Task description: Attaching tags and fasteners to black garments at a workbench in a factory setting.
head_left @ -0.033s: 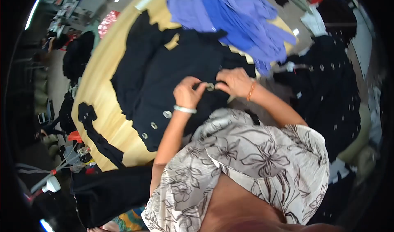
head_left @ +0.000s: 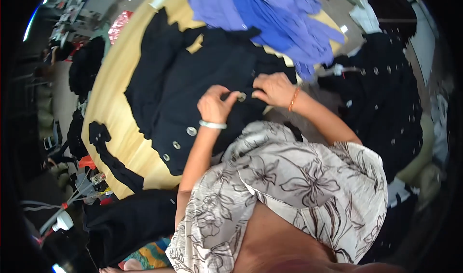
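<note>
A black garment (head_left: 212,63) with several large round shiny buttons lies spread across the wooden table in front of me. My left hand (head_left: 215,105), with a pale bangle at the wrist, pinches the cloth beside one round button (head_left: 241,97); its thumb tip touches that button. To the right of the button, my right hand (head_left: 276,89) has its fingers curled on the same garment. Its thumb lies a little apart from the button, and an orange bracelet circles the wrist. More buttons (head_left: 191,131) run down the garment toward the lower left.
Purple-blue garments (head_left: 270,22) are heaped at the table's far side. A narrow black cloth piece (head_left: 108,150) lies on the wooden table (head_left: 140,162) at left. Black buttoned clothes (head_left: 386,104) are piled at right. Black cloth (head_left: 130,220) hangs at the lower left.
My right thumb has drawn away from the round button, leaving a small gap. My left thumb stays beside it. The whole view has shifted slightly.
</note>
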Demonstrator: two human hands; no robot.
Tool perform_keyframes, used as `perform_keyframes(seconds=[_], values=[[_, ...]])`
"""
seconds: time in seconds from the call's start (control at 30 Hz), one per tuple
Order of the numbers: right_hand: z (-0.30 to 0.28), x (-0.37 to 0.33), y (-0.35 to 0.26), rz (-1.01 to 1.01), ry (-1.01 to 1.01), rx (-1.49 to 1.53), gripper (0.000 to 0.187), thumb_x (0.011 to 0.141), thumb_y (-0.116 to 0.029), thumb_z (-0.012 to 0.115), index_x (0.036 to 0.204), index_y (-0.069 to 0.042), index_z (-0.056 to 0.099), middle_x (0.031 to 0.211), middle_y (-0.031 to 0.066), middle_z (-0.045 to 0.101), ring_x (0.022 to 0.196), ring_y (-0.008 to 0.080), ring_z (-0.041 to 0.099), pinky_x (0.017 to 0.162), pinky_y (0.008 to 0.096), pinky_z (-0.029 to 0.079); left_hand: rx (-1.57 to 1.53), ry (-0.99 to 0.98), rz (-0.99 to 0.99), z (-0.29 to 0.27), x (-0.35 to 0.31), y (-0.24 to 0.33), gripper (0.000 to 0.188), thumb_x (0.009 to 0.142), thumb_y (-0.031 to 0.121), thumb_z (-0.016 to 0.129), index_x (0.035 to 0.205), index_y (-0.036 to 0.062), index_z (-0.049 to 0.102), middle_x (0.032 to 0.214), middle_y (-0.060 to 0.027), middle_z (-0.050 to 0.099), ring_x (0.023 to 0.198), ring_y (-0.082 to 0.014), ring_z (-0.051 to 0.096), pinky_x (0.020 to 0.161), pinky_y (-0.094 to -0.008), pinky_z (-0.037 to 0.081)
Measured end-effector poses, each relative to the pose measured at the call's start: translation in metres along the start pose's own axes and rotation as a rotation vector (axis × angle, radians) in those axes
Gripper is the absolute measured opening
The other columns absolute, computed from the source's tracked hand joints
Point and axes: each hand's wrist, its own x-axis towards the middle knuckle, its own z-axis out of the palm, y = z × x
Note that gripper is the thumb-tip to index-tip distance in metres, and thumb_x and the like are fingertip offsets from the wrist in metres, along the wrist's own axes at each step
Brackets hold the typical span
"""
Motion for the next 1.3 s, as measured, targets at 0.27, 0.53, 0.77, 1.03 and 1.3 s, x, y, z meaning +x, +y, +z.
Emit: perform_keyframes(seconds=[0.27,0.53,0.77,1.03,1.3], values=[[0.002,-0.030,0.020,0.198,0.035,0.046,0.015,0.087,-0.019,0.061,0.097,-0.008,0.062,0.092,0.0114,0.062,0.078,0.0363,0.064,0.066,0.0477,0.050,-0.019,-0.024,0.381,0.028,0.023,0.041,0.014,0.077,0.002,0.065,0.090,0.0051,0.066,0.088,-0.0123,0.061,0.085,-0.0320,0.060,0.076,-0.0410,0.049],[0.013,-0.026,0.014,0.180,0.231,0.173,0.012,0.079,-0.009,0.065,0.091,-0.007,0.067,0.086,0.0115,0.064,0.076,0.0366,0.064,0.065,0.0451,0.052,0.491,-0.275,0.151,0.077,0.059,0.047,0.012,0.079,0.005,0.059,0.091,0.0052,0.061,0.097,-0.0155,0.059,0.086,-0.0308,0.064,0.073,-0.0394,0.055],[0.011,-0.013,0.011,0.130,0.306,0.225,0.014,0.087,-0.018,0.062,0.093,-0.006,0.060,0.091,0.0149,0.057,0.078,0.0394,0.061,0.067,0.0472,0.050,-0.243,-0.244,-0.112,0.075,0.061,0.028,0.012,0.073,0.015,0.076,0.073,0.0046,0.068,0.069,-0.0115,0.069,0.066,-0.0226,0.069,0.064,-0.0363,0.054],[0.000,-0.009,-0.002,0.126,0.358,0.386,0.027,0.079,-0.001,0.067,0.101,-0.003,0.053,0.089,0.0145,0.061,0.077,0.0313,0.065,0.065,0.0376,0.053,-0.944,-0.360,-0.480,0.068,0.051,0.015,0.008,0.077,-0.001,0.075,0.083,-0.0026,0.070,0.074,-0.0075,0.069,0.065,-0.0112,0.063,0.059,-0.0236,0.051],[-0.005,-0.007,-0.017,-0.031,0.237,0.042,0.034,0.079,-0.007,0.064,0.113,-0.005,0.057,0.089,0.0156,0.056,0.080,0.0364,0.058,0.069,0.0444,0.048,-0.833,-0.450,-0.232,0.058,0.048,0.008,0.020,0.073,0.021,0.082,0.080,0.0029,0.075,0.068,-0.0044,0.070,0.059,-0.0075,0.063,0.054,-0.0237,0.050]])
